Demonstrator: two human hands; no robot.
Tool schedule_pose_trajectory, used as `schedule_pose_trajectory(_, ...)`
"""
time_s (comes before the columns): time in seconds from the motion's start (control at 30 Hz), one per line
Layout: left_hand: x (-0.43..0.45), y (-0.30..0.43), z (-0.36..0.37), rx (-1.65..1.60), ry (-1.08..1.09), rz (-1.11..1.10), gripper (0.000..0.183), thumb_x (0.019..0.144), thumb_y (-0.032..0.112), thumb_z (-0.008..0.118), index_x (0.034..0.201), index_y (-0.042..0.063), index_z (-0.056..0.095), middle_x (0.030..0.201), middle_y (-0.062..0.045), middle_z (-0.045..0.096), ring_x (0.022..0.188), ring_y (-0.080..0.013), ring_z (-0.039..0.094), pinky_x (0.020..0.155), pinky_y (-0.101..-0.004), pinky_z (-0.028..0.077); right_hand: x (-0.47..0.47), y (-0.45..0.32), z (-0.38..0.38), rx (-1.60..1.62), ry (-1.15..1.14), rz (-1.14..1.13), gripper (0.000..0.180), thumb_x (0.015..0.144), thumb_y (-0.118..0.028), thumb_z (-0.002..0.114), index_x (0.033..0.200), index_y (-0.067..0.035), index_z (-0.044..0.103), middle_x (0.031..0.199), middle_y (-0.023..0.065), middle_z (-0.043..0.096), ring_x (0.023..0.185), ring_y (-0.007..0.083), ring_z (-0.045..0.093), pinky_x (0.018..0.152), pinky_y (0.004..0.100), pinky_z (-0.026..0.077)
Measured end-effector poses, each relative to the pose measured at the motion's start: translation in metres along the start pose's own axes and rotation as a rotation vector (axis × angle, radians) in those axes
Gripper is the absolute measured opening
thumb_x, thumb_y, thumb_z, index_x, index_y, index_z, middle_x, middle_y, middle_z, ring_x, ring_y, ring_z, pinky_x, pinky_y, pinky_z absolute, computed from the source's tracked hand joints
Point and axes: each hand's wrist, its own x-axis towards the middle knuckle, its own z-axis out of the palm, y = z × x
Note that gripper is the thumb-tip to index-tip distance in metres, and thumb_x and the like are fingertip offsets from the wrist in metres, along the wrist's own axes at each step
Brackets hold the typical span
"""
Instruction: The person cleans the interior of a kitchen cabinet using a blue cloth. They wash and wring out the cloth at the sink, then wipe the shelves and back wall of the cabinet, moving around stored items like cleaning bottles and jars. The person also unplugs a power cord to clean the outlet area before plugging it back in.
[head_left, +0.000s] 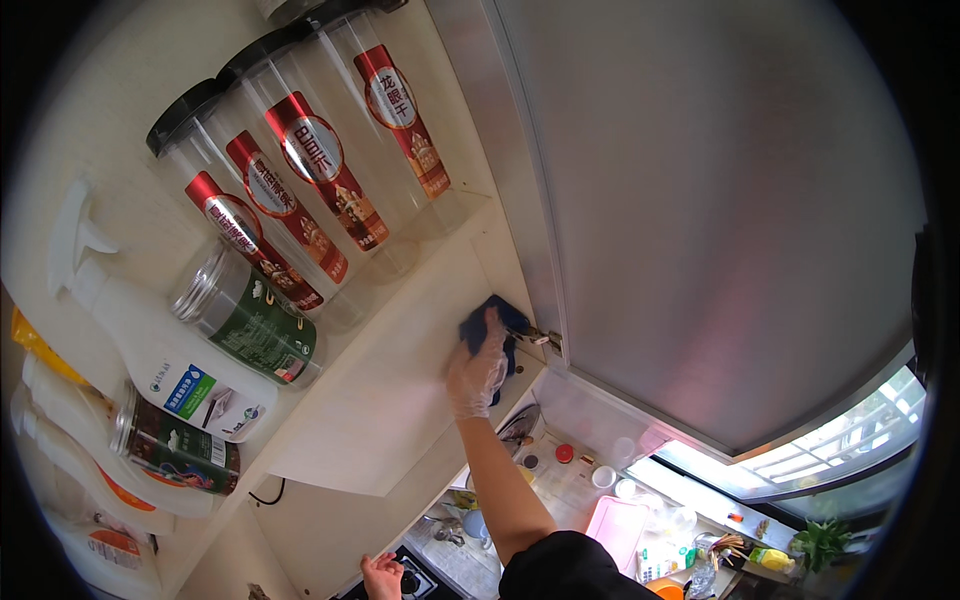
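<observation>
My right hand (478, 371), in a thin clear plastic glove, presses a dark blue cloth (480, 324) against the inside corner of the cabinet's lower compartment, beside a metal door hinge (541, 339). The cloth lies under and around the fingers. Low in the picture my left hand (382, 576) shows bare, near the lower edge of the cabinet and above the black gas stove (414, 581). Its fingers are slightly curled, and nothing is visible in them. The rest of the left arm is out of view.
The upper shelf (375, 330) holds clear plastic jars (330, 150) with black lids, a white spray bottle (172, 360) and several other bottles. A large cabinet door (712, 225) stands open at right. Below, the counter carries a pink tray (616, 531), cups and packages near a window.
</observation>
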Motion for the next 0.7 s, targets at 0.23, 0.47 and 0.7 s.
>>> schedule_pose_trajectory(0.23, -0.008, 0.005, -0.011, 0.009, 0.053, -0.01, 0.047, 0.084, 0.052, 0.044, 0.091, 0.005, 0.05, 0.088, -0.005, 0.051, 0.066, -0.0153, 0.044, 0.069, -0.034, 0.038, -0.036, -0.034, -0.078, -0.622, -0.303, 0.352, 0.032, 0.085, -0.008, 0.05, 0.114, 0.003, 0.048, 0.108, 0.0158, 0.058, 0.099, 0.0267, 0.055, 0.094, 0.0365, 0.04)
schedule_pose_trajectory(0.47, -0.003, 0.007, -0.011, 0.049, -0.045, -0.066, 0.048, 0.085, 0.052, 0.045, 0.095, 0.005, 0.05, 0.092, -0.006, 0.052, 0.068, -0.0171, 0.046, 0.07, -0.035, 0.039, 0.007, -0.05, -0.086, -0.637, -0.24, -0.226, 0.036, 0.08, -0.006, 0.051, 0.115, -0.003, 0.053, 0.113, 0.0179, 0.056, 0.101, 0.0323, 0.055, 0.092, 0.0376, 0.041)
schedule_pose_trajectory(0.7, -0.014, 0.017, -0.004, 0.068, -0.045, -0.148, 0.048, 0.085, 0.052, 0.044, 0.094, 0.006, 0.051, 0.094, -0.008, 0.055, 0.069, -0.0189, 0.048, 0.071, -0.0361, 0.041, 0.041, -0.049, -0.043, -0.554, -0.584, 0.218, 0.042, 0.076, 0.001, 0.05, 0.118, -0.001, 0.05, 0.111, 0.0169, 0.057, 0.104, 0.0265, 0.055, 0.092, 0.0348, 0.04)
